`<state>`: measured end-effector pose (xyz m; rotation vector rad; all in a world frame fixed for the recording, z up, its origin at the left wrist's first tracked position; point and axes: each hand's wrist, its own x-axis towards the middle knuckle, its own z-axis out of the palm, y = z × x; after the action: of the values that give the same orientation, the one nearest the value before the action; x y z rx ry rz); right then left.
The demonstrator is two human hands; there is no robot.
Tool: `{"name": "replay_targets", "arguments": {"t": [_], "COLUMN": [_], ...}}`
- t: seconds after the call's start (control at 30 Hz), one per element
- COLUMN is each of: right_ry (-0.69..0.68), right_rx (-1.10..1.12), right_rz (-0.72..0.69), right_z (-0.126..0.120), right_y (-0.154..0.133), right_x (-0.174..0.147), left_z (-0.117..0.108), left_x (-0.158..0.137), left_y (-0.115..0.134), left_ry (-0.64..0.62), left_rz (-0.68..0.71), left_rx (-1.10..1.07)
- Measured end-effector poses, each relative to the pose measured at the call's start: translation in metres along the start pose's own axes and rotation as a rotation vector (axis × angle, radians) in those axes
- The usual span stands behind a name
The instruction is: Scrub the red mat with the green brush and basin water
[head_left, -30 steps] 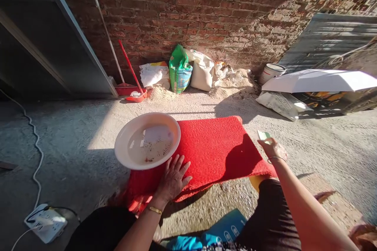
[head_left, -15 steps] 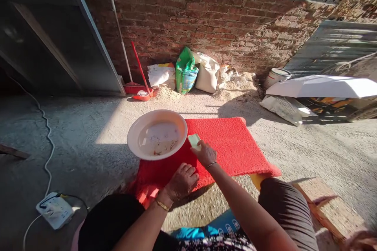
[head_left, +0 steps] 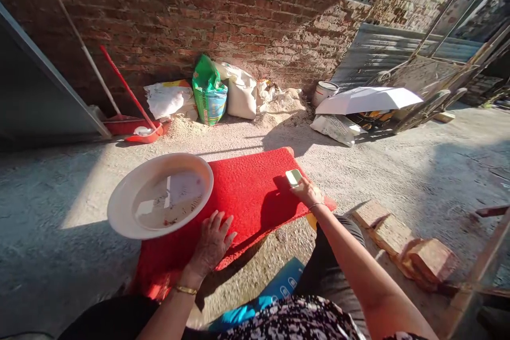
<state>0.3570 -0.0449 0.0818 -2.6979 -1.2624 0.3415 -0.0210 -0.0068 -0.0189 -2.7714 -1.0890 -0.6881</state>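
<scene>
Mostly beyond right fingers [head_left: 303, 185], green block [head_left: 294, 177]

Pale green block [head_left: 294, 177]: near end covered by the right hand [head_left: 309, 193], kind unclear
Red cloth [head_left: 247, 183]: partly hidden under the basin [head_left: 121, 215]
Dark specks [head_left: 170, 221] in water [head_left: 185, 195]: too small to identify
Green sack [head_left: 210, 94]: print too small to read
Broom handle [head_left: 77, 35]: top cut off by upper edge
Yellow piece [head_left: 311, 221]: partly behind the knee [head_left: 353, 229]
</scene>
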Motion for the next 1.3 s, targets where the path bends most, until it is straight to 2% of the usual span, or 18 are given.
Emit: {"name": "replay_targets", "arguments": {"t": [0.13,0.23,0.3,0.37,0.43,0.5,0.57,0.67,0.83,0.87,0.93,1.0,1.07,1.17,1.23,1.3], "right_ry": [0.053,0.132,0.181,0.177,0.105,0.028,0.012,0.093,0.223,0.239,0.237,0.177,0.073,-0.098,-0.181,-0.231], "right_rx": [0.009,0.103,0.221,0.297,0.289,0.231,0.162,0.068,0.041,0.063,0.129,0.193,0.236,0.199,0.096,0.003], "right_rz": [0.234,0.268,0.164,-0.040,-0.270,-0.427,-0.472,-0.341,0.157,0.212,0.219,0.117,-0.084,-0.478,-0.718,-0.914], "right_z": [-0.026,-0.016,0.007,0.035,0.059,0.073,0.075,0.063,0.044,0.042,0.040,0.039,0.040,0.046,0.054,0.064], "right_y": [0.072,0.089,0.082,0.067,0.053,0.047,0.052,0.077,0.129,0.134,0.135,0.115,0.072,-0.021,-0.089,-0.149], "right_x": [0.009,-0.013,-0.040,-0.070,-0.095,-0.108,-0.107,-0.096,-0.089,-0.087,-0.083,-0.080,-0.084,-0.109,-0.137,-0.167], "left_z": [0.000,-0.004,-0.007,-0.010,-0.013,-0.014,-0.014,-0.017,-0.038,-0.042,-0.050,-0.054,-0.054,-0.048,-0.042,-0.036], "left_x": [0.003,0.007,0.009,0.011,0.013,0.013,0.015,0.018,0.022,0.021,0.017,0.009,0.000,-0.013,-0.019,-0.023], "left_y": [-0.001,0.000,0.000,0.000,-0.001,-0.002,-0.002,0.001,0.017,0.021,0.030,0.042,0.057,0.076,0.082,0.085], "left_ry": [-0.035,-0.092,-0.129,-0.153,-0.164,-0.165,-0.167,-0.183,-0.225,-0.243,-0.276,-0.300,-0.321,-0.396,-0.444,-0.440], "left_rz": [0.010,0.006,0.001,0.000,0.009,0.023,0.032,0.019,0.053,0.079,0.126,0.213,0.338,0.448,0.440,0.370], "left_rx": [0.040,0.040,0.039,0.056,0.074,0.079,0.077,0.084,0.082,0.075,0.049,-0.009,-0.086,-0.164,-0.193,-0.194]}}
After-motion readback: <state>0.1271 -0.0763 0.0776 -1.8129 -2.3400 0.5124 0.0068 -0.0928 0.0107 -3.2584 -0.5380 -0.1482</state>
